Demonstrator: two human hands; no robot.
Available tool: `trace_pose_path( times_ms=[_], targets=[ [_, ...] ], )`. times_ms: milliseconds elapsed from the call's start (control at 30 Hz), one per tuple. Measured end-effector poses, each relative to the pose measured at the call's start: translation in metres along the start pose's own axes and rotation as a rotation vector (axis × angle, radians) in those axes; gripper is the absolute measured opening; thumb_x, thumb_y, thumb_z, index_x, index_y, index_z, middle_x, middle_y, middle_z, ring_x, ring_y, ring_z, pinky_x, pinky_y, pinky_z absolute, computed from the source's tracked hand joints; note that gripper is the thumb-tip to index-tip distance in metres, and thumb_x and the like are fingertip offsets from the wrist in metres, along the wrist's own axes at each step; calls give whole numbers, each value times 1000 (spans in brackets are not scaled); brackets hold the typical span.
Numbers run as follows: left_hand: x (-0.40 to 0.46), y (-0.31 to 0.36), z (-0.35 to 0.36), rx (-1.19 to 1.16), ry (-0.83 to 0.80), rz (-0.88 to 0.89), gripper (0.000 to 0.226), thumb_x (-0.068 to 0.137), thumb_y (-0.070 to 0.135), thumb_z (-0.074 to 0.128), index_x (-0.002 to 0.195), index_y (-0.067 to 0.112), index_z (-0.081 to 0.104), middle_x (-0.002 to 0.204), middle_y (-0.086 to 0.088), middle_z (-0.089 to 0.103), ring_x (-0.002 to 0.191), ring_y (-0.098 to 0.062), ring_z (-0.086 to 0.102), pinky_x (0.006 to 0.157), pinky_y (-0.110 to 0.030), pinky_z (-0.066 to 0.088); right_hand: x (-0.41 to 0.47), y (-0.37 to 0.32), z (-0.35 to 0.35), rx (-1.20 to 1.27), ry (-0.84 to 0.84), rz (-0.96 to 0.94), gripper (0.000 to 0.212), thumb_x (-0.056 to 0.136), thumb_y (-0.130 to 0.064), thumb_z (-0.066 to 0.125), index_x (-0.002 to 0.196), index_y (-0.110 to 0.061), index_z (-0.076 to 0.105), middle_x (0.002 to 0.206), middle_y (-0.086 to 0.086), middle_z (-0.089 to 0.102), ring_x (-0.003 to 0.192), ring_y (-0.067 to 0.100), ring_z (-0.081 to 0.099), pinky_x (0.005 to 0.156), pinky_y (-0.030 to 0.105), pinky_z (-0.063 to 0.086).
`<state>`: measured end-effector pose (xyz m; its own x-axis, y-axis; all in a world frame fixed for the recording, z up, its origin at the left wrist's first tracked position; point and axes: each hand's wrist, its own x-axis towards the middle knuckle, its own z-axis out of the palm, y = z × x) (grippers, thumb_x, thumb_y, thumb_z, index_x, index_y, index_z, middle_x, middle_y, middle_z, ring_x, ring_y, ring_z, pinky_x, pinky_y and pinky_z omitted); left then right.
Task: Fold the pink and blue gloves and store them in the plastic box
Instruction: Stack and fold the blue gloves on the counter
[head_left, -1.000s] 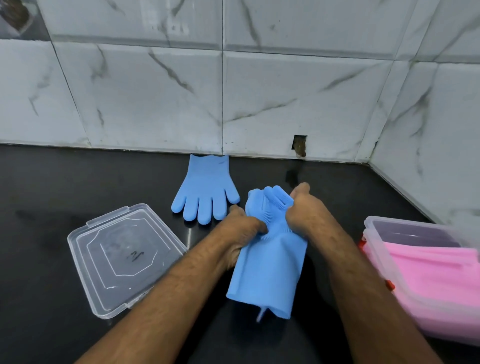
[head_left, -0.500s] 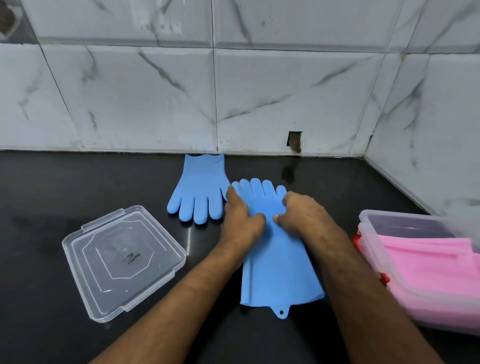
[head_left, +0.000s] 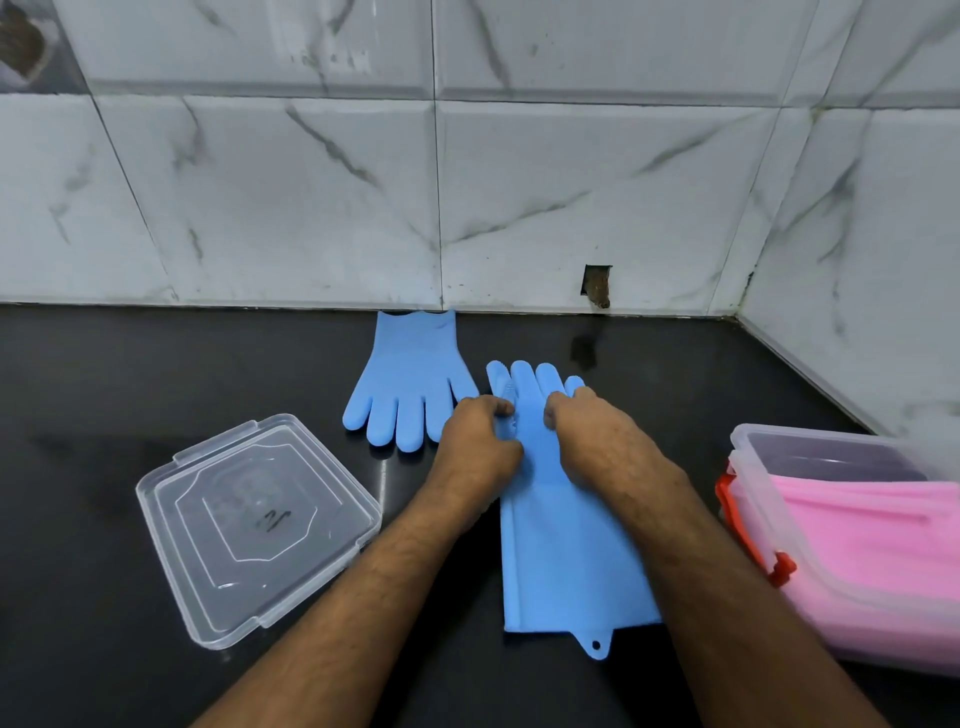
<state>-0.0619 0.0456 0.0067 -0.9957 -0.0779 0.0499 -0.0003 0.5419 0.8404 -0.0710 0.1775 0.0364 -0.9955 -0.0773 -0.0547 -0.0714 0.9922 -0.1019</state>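
A blue glove (head_left: 563, 551) lies flat on the black counter, fingers toward the wall and cuff toward me. My left hand (head_left: 480, 441) and my right hand (head_left: 597, 441) sit on it just below its fingers, curled and gripping its two sides. A second blue glove (head_left: 410, 384) lies flat beyond it, cuff at the wall, fingers toward me. At the right stands the clear plastic box (head_left: 748, 457) with folded pink gloves (head_left: 862, 525) inside.
The box's clear lid (head_left: 254, 525) lies on the counter at the left. A red latch (head_left: 779, 566) hangs on the box's near side. Marble-tiled walls close off the back and right of the black counter (head_left: 156, 374).
A second ago both hands held the blue glove bunched and raised; it now lies spread flat on the counter, with both hands still on it near its fingers.
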Motion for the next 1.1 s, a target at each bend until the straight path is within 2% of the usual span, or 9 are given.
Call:
trace_pose_path(
  times_ms=[133, 233, 367, 500, 633, 733, 867, 1000, 1100],
  targets=[
    [5, -4, 2, 73, 38, 20, 49, 91, 13, 68, 138, 16, 55, 139, -4, 49, 109, -13, 52, 89, -23, 42, 2, 0, 1, -9, 32, 30, 32, 99, -15, 56, 131, -13, 51, 130, 10, 48, 93, 24, 48, 75, 36, 44],
    [7, -5, 0, 245, 181, 149, 37, 96, 22, 67, 131, 13, 59, 138, -9, 42, 125, -23, 45, 98, -29, 41, 6, -8, 7, 52, 166, -22, 26, 101, -26, 57, 125, -16, 54, 124, 6, 50, 102, 23, 50, 75, 33, 39],
    [14, -13, -17, 589, 375, 163, 28, 95, 23, 65, 122, 18, 63, 142, -9, 45, 126, -28, 44, 96, -38, 41, 13, -24, 21, 87, 378, -176, 14, 103, -23, 51, 116, -22, 57, 114, 1, 54, 103, 22, 54, 87, 36, 44],
    [23, -27, -26, 756, 351, -82, 45, 97, 49, 62, 126, 14, 58, 136, -12, 52, 127, -30, 46, 104, -42, 37, 17, -28, 24, 200, 229, -176, 22, 104, -25, 54, 123, -16, 60, 120, 4, 55, 96, 21, 60, 81, 34, 52],
    [27, -30, -29, 835, 367, -97, 29, 101, 29, 55, 124, 12, 56, 128, -10, 55, 120, -27, 52, 100, -39, 40, 16, -29, 25, 205, 186, -182, 27, 104, -29, 55, 128, -17, 58, 124, 4, 55, 97, 19, 61, 81, 30, 50],
    [30, -26, -33, 683, 427, -99, 22, 99, 13, 50, 119, 9, 54, 126, -12, 56, 118, -29, 53, 99, -41, 41, 15, -30, 25, 212, 178, -192, 30, 104, -30, 54, 132, -18, 57, 125, 3, 54, 97, 18, 60, 80, 28, 47],
    [29, -14, -40, 272, 591, 55, 19, 108, 14, 42, 118, 3, 52, 121, -17, 55, 112, -34, 53, 90, -45, 42, 15, -31, 24, 346, 242, -189, 33, 104, -32, 54, 133, -18, 57, 119, 0, 59, 101, 18, 61, 84, 31, 50],
    [22, 0, -48, -99, 687, 296, 21, 111, 21, 38, 94, 12, 46, 94, -7, 55, 83, -21, 50, 67, -24, 37, 17, -34, 21, 647, 310, -178, 60, 102, -39, 56, 154, -16, 36, 119, -2, 69, 104, 15, 65, 83, 24, 45],
    [15, 9, -50, -318, 592, 329, 26, 112, 27, 40, 90, 15, 48, 79, 3, 56, 68, -7, 50, 61, -14, 38, 17, -34, 19, 816, 347, -162, 74, 100, -41, 59, 160, -18, 22, 119, -7, 69, 100, 12, 69, 86, 26, 49]
  ],
)
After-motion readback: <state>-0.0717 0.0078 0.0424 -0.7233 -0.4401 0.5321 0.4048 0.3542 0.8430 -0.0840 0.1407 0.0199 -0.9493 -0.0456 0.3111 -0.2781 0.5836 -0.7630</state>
